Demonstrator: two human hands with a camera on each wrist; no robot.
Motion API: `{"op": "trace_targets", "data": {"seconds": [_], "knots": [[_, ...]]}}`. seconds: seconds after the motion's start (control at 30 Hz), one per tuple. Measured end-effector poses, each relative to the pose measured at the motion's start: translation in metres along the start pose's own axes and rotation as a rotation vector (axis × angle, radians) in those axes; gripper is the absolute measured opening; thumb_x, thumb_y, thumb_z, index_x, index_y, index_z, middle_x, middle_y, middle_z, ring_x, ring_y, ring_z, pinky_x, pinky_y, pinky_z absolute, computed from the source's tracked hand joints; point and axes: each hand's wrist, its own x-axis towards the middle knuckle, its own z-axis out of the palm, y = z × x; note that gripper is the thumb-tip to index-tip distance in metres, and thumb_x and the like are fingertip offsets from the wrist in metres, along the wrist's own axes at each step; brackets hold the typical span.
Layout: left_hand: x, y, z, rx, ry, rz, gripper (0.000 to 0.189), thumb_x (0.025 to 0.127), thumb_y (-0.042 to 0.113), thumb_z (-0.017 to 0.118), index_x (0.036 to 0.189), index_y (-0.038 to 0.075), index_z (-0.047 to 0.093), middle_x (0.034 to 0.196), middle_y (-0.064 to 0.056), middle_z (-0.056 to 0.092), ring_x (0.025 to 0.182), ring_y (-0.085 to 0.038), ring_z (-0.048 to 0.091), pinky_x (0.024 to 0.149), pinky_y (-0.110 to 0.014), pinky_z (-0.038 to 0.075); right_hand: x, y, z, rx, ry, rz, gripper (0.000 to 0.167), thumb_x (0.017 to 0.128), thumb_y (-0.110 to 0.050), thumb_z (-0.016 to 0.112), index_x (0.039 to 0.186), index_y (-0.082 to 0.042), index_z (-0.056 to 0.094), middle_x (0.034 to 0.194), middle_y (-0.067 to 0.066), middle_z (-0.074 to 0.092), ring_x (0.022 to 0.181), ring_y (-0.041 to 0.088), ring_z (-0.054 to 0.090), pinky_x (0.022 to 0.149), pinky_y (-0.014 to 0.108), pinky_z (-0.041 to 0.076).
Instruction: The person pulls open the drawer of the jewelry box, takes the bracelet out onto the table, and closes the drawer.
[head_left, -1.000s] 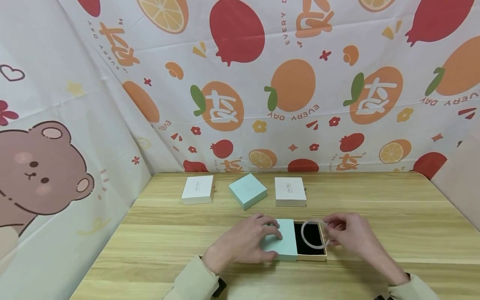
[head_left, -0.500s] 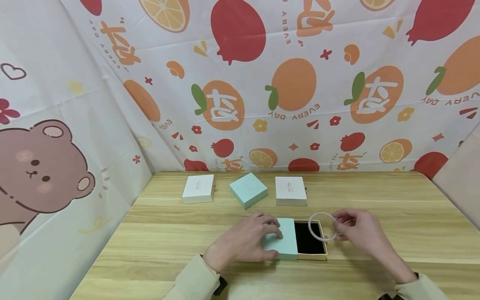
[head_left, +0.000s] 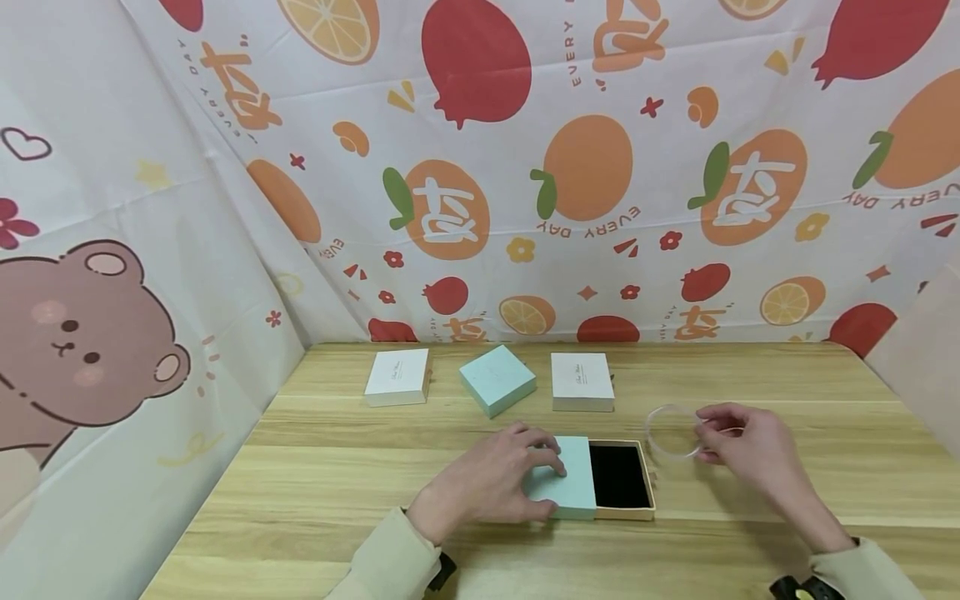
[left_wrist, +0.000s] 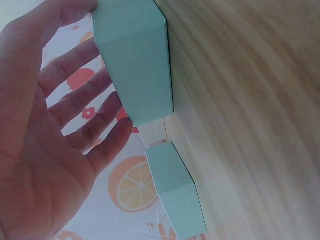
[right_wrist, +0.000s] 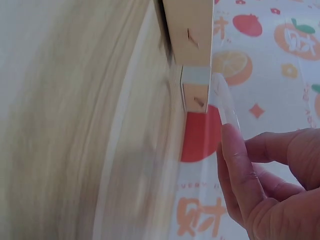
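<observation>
A mint-green sliding gift box (head_left: 576, 479) lies on the table with its inner tray (head_left: 624, 515) pulled out to the right, showing a black lining. My left hand (head_left: 495, 477) rests on the box's sleeve, fingers spread over the top and thumb at the near edge. In the left wrist view those fingers look fairly straight along the box's edge. My right hand (head_left: 750, 450) pinches a pale, translucent bangle (head_left: 649, 433) between thumb and fingers. It hangs in the air just right of the tray; in the right wrist view the bangle (right_wrist: 226, 100) appears nearly edge-on.
Behind the opened box stand three closed boxes: a white box (head_left: 397, 377) at left, a mint-green box (head_left: 497, 381) turned askew, and another white box (head_left: 582, 382). A fruit-printed cloth (head_left: 495, 250) hangs behind the wooden table (head_left: 300, 483).
My right hand has lifted the bangle from over the tray and carried it right and slightly farther back. The left hand and the boxes have stayed in place.
</observation>
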Motion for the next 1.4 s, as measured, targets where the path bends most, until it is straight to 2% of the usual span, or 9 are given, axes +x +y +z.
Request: {"op": "trace_targets", "data": {"seconds": [0.3, 0.67, 0.93, 1.1, 1.4], "knots": [[0.001, -0.001, 0.000, 0.002, -0.001, -0.001, 0.030, 0.087, 0.049, 0.073, 0.113, 0.034, 0.073, 0.132, 0.009, 0.065, 0.127, -0.017, 0.057, 0.105, -0.032, 0.051, 0.011, 0.014, -0.014, 0.010, 0.050, 0.057, 0.038, 0.097, -0.010, 0.066, 0.127, 0.013, 0.062, 0.093, 0.009, 0.070, 0.067, 0.005, 0.072, 0.066, 0.028, 0.062], [0.001, 0.001, 0.001, 0.000, 0.000, -0.004, 0.030, 0.086, 0.048, 0.073, 0.112, 0.033, 0.073, 0.131, 0.009, 0.065, 0.126, -0.017, 0.056, 0.105, -0.031, 0.050, 0.023, 0.027, -0.027, -0.048, 0.084, 0.092, 0.037, 0.098, -0.013, 0.065, 0.127, 0.010, 0.063, 0.089, 0.004, 0.073, 0.067, 0.006, 0.072, 0.062, 0.026, 0.061], [-0.001, 0.001, -0.001, 0.000, 0.002, -0.007, 0.031, 0.086, 0.048, 0.074, 0.113, 0.033, 0.073, 0.131, 0.009, 0.065, 0.127, -0.017, 0.056, 0.105, -0.031, 0.050, 0.034, 0.039, -0.038, -0.064, 0.082, 0.147, 0.040, 0.100, -0.013, 0.063, 0.131, 0.011, 0.059, 0.099, 0.015, 0.073, 0.067, 0.007, 0.072, 0.061, 0.026, 0.060], [0.000, 0.000, -0.001, 0.005, 0.001, -0.003, 0.031, 0.086, 0.049, 0.073, 0.113, 0.034, 0.073, 0.132, 0.009, 0.065, 0.126, -0.018, 0.056, 0.105, -0.032, 0.051, 0.041, 0.044, -0.042, -0.083, 0.094, 0.161, 0.038, 0.099, -0.012, 0.063, 0.129, 0.011, 0.060, 0.095, 0.015, 0.073, 0.066, 0.008, 0.072, 0.060, 0.027, 0.060], [0.002, -0.001, -0.002, 0.003, -0.009, -0.008, 0.032, 0.087, 0.050, 0.072, 0.114, 0.034, 0.072, 0.133, 0.009, 0.064, 0.127, -0.017, 0.057, 0.105, -0.032, 0.051, 0.048, 0.051, -0.045, -0.123, 0.114, 0.134, 0.035, 0.099, -0.013, 0.064, 0.124, 0.011, 0.065, 0.080, 0.004, 0.074, 0.061, 0.007, 0.072, 0.055, 0.024, 0.057]]}}
